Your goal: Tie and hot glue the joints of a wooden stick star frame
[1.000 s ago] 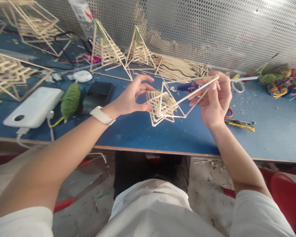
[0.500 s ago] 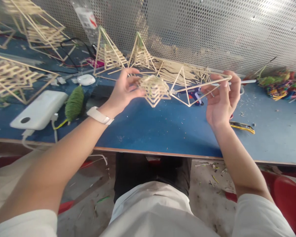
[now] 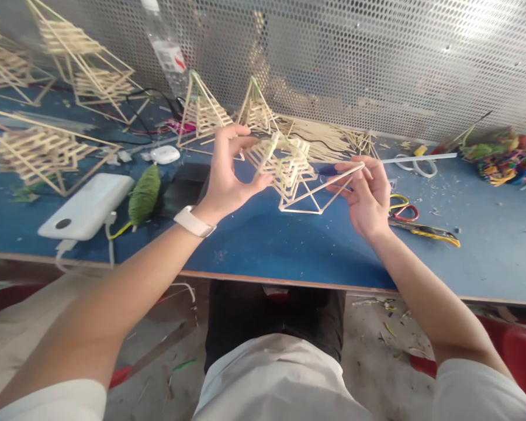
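Note:
A stepped piece of stacked thin wooden sticks (image 3: 289,166) is in my left hand (image 3: 232,169), held between thumb and fingers above the blue table. In my right hand (image 3: 366,196) is the corner of an open triangular stick frame (image 3: 304,206), pinched by thumb and fingertips. Frame and stack meet or overlap in the middle; I cannot tell whether they are joined. Behind the right fingers shows part of a dark blue glue gun (image 3: 328,170), mostly hidden.
Two stick pyramids (image 3: 204,114) stand at the back beside loose sticks (image 3: 328,137). Left lie a white power bank (image 3: 87,204), green yarn (image 3: 144,196) and more stick structures (image 3: 44,152). Right are scissors (image 3: 405,207), a utility knife (image 3: 429,231) and a colourful thread heap (image 3: 499,152).
The stick frame has tipped and moved left and toward me, with my right hand following left. The stack in my left hand has turned. The head view has shifted slightly.

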Tool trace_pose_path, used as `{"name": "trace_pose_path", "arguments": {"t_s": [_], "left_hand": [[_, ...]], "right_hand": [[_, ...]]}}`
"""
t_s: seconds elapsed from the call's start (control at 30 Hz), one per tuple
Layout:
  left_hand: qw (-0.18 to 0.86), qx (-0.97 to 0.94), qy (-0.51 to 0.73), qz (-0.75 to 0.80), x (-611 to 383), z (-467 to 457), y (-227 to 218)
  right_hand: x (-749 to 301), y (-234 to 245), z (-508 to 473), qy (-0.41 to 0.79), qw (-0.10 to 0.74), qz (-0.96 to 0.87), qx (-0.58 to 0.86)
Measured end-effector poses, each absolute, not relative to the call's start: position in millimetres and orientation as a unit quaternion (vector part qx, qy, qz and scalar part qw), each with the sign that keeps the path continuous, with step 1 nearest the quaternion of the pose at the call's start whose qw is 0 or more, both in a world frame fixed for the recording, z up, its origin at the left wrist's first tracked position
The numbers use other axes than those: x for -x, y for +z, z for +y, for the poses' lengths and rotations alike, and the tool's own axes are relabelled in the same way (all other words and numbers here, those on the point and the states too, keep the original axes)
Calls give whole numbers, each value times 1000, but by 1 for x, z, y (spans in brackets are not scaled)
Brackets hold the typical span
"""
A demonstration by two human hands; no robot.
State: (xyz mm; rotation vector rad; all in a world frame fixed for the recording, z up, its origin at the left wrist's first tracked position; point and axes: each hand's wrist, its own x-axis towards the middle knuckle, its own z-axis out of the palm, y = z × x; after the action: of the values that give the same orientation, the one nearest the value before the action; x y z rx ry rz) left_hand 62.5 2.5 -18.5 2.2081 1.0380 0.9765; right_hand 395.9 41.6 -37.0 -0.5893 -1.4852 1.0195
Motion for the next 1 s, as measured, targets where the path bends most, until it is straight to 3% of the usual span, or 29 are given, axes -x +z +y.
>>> {"name": "trace_pose_path", "arguments": {"t_s": [0.1, 0.2, 0.57, 1.0], "left_hand": [[133, -730, 505, 440, -65, -2, -24], [76, -702, 576, 413, -69, -1, -36], [-12, -755, 576, 314, -66, 17, -60], [8, -754, 558, 347, -64, 19, -68]], "right_hand": [[-395, -36, 40, 438, 583, -636, 253], [-395, -36, 37, 433, 577, -645, 252], [-397, -35, 31, 415, 516, -718, 216], [-403, -36, 35, 444, 501, -712, 213]]}}
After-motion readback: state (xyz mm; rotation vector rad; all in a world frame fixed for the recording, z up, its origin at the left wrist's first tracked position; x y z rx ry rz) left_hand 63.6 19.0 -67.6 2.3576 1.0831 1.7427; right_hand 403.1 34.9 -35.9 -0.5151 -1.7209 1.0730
